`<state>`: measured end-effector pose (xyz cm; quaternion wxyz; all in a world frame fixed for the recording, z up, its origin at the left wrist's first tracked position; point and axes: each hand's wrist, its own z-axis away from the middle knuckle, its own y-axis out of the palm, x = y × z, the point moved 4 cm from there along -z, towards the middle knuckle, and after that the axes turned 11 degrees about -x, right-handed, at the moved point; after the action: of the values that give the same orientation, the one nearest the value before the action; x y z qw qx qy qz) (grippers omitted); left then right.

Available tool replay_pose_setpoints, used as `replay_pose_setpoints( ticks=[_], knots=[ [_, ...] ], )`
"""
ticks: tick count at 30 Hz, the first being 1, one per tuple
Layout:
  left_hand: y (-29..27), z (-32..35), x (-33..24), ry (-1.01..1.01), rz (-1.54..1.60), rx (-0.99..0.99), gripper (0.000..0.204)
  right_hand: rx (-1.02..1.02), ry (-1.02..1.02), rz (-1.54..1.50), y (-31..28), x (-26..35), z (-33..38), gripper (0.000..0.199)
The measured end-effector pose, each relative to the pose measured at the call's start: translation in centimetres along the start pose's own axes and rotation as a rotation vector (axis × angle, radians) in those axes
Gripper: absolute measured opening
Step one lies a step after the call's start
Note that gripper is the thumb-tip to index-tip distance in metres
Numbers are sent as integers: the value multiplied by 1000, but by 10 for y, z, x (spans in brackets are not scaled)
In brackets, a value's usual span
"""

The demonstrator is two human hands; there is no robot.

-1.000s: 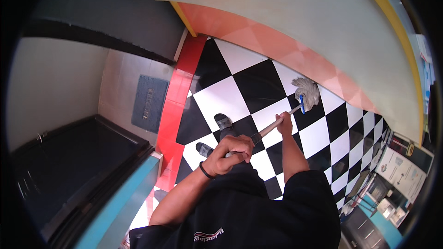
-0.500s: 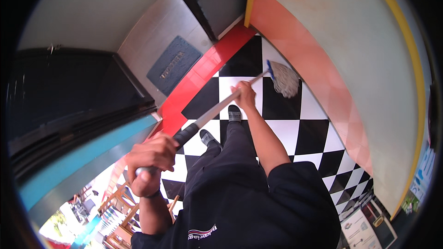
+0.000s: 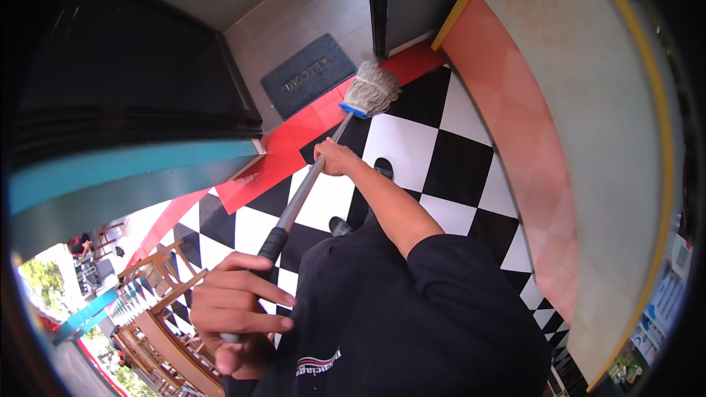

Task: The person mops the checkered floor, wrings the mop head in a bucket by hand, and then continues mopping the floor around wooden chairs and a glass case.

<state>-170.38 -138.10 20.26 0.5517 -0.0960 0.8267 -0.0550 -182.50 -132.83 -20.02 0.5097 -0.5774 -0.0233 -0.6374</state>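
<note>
A string mop [image 3: 373,88] with a blue collar lies with its grey-white strands across the red tiled threshold strip and a black tile. Its metal pole runs back toward me, ending in a black ribbed grip. Partway down the pole, my right hand [image 3: 336,156] is closed around it. At the top end, near my body, my left hand [image 3: 239,305] wraps loosely about the grip, its fingers partly straightened. The pole's end pokes out below those fingers.
Beyond the red threshold [image 3: 323,114] lies a dark blue-grey doormat [image 3: 309,73]. A dark door [image 3: 140,88] stands left, a curved orange-and-cream counter [image 3: 529,125] right. Wooden chairs [image 3: 165,272] are at lower left. My feet stand on the black-and-white checkered floor [image 3: 401,140].
The mop head has swung left from beside the counter to the threshold. My right hand moved left with the pole. My left hand is lower, its fingers looser, and the view has shifted.
</note>
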Motion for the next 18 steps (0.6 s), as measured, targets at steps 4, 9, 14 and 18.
replay_pose_setpoints(
  ticks=[4, 9, 14, 18],
  knots=[
    [-11, 40, -10, -39, 148, 43, 61, 48, 68, -21, 26, 32, 37, 38],
    [-67, 110, -9, -102, 108, -134, 51, -284, -174, -136, 68, 97, 84, 39],
    [-101, 191, -6, -166, 56, -241, 43, -639, -129, -442, 114, 125, 127, 35],
    [-105, 254, -8, -232, -50, -162, 36, 49, 851, -1556, 166, 138, 191, 38]
  ],
)
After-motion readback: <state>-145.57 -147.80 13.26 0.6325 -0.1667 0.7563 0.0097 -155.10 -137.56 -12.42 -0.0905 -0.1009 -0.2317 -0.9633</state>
